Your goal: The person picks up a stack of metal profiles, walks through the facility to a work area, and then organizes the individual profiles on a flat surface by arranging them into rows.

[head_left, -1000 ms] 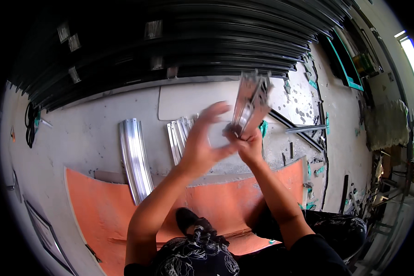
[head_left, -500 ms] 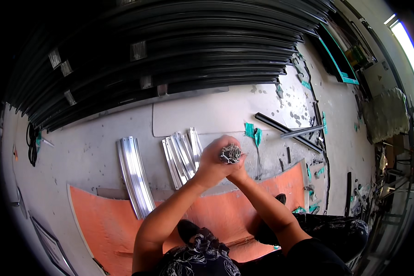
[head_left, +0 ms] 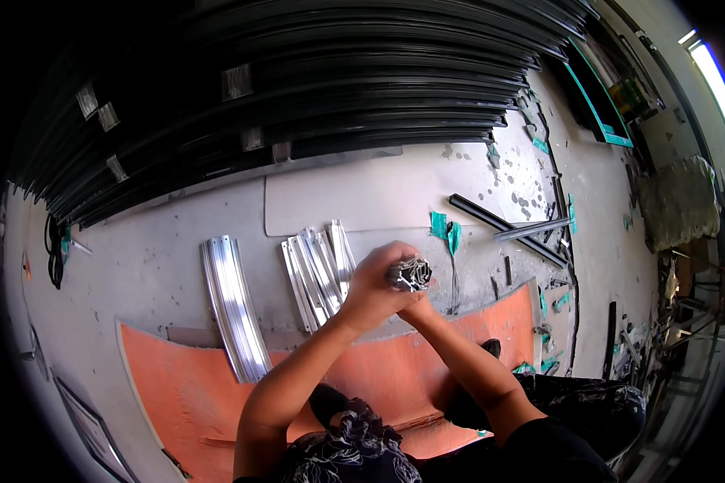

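Orange sheet [head_left: 177, 378] lies on grey floor [head_left: 153, 266], black bars [head_left: 322, 88] beyond. Left hand [head_left: 370, 283] clamps metal bundle [head_left: 412, 274]; right hand [head_left: 415, 309] mostly hidden, can't tell its grip.

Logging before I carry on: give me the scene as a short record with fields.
Left hand: wrapped around bundle
Right hand: against left hand, partly hidden; grip unclear
Bundle: slim pieces, ends facing camera
Left of hands: silver stack, looser silver strips
Nearer the person: orange sheet
Beyond: black bars, piled
Right: black rail, green tape
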Tool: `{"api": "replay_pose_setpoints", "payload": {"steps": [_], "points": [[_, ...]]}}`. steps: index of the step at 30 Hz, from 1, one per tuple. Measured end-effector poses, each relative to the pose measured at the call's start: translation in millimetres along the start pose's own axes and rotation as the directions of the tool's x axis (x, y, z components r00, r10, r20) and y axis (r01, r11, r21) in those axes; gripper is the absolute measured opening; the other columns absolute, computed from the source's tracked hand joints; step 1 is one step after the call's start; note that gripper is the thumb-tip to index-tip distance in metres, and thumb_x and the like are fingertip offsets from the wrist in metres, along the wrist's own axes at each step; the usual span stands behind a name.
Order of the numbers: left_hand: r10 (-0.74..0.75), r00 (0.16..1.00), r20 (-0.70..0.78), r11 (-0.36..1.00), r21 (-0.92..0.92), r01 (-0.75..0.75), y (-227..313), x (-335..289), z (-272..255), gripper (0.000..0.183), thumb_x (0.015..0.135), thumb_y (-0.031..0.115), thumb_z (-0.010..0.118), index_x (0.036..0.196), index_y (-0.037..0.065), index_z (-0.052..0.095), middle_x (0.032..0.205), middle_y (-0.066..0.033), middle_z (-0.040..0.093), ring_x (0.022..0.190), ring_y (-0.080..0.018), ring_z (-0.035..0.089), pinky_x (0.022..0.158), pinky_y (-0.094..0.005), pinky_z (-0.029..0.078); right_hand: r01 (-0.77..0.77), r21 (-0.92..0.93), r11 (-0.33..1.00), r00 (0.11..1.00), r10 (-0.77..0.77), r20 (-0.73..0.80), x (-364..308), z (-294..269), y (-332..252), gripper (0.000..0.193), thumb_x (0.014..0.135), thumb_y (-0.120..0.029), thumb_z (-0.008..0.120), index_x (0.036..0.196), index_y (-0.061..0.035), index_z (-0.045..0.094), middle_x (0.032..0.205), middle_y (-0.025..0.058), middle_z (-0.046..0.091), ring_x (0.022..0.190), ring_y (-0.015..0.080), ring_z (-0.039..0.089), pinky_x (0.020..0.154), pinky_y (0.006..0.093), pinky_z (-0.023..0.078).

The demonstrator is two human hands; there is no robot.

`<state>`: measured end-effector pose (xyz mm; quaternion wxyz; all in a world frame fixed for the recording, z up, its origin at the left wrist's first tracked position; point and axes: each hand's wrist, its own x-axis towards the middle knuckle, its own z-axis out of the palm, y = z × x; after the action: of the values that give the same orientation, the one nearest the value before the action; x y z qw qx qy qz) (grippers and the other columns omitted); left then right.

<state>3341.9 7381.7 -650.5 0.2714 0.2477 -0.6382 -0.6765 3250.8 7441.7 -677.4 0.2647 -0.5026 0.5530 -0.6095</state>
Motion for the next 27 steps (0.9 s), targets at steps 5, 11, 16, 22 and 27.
{"api": "replay_pose_setpoints", "payload": {"steps": [5, 11, 16, 22, 27], "points": [[0.09, 0.996, 0.0, 0.992, 0.092, -0.089, 0, -1, 2, 0.043, 0.061, 0.005, 0.075, 0.1, 0.004, 0.057, 0.097, -0.0095, 0.061, 0.093, -0.0216, 0.059, 0.084, -0.0331, 0.047, -0.007, -0.05, 0.999, 1.0, 0.008, 0.021, -4, -1, 25, 0.017, 0.074, -0.012, 0.064, 0.089, -0.0064, 0.059, 0.084, 0.0079, 0.06, 0.08, 0.0232, 0.057, 0.071, 0.0334, 0.046], [0.137, 0.989, -0.059, 0.976, 0.176, -0.125, -14, 0, 3, 0.03, 0.07, 0.007, 0.078, 0.088, 0.006, 0.054, 0.084, -0.0039, 0.058, 0.08, -0.0155, 0.057, 0.075, -0.0281, 0.046, -0.024, -0.046, 0.999, 0.999, 0.026, 0.031, -12, 2, 43, 0.014, 0.074, -0.013, 0.062, 0.086, -0.0066, 0.059, 0.081, 0.0095, 0.06, 0.077, 0.0256, 0.057, 0.069, 0.0345, 0.046], [0.134, 0.991, -0.016, 0.978, 0.161, -0.129, -9, -4, 2, 0.029, 0.07, 0.007, 0.076, 0.086, 0.006, 0.053, 0.083, -0.0044, 0.058, 0.08, -0.0166, 0.058, 0.076, -0.0289, 0.046, 0.008, -0.011, 1.0, 1.0, -0.008, 0.013, -7, 3, 23, 0.012, 0.074, -0.014, 0.061, 0.083, -0.0067, 0.059, 0.078, 0.0108, 0.059, 0.074, 0.0276, 0.057, 0.067, 0.0354, 0.045], [0.195, 0.981, -0.025, 0.973, 0.128, -0.19, -2, -2, 1, 0.027, 0.066, 0.007, 0.074, 0.084, 0.006, 0.054, 0.082, -0.0058, 0.059, 0.08, -0.0216, 0.058, 0.077, -0.0318, 0.046, 0.006, -0.076, 0.997, 0.998, -0.001, 0.058, -7, -1, 24, 0.015, 0.072, -0.012, 0.063, 0.084, -0.0068, 0.056, 0.079, 0.0095, 0.056, 0.075, 0.026, 0.056, 0.068, 0.0353, 0.045], [0.221, 0.975, 0.037, 0.967, 0.123, -0.224, -3, 0, -11, 0.025, 0.067, 0.006, 0.072, 0.085, 0.007, 0.055, 0.082, -0.0072, 0.059, 0.079, -0.024, 0.058, 0.074, -0.0327, 0.045, -0.089, -0.149, 0.985, 0.993, 0.099, 0.066, -25, 5, 70, 0.021, 0.072, -0.01, 0.065, 0.092, -0.0057, 0.06, 0.091, 0.0106, 0.061, 0.085, 0.0267, 0.06, 0.075, 0.0345, 0.048]]}}
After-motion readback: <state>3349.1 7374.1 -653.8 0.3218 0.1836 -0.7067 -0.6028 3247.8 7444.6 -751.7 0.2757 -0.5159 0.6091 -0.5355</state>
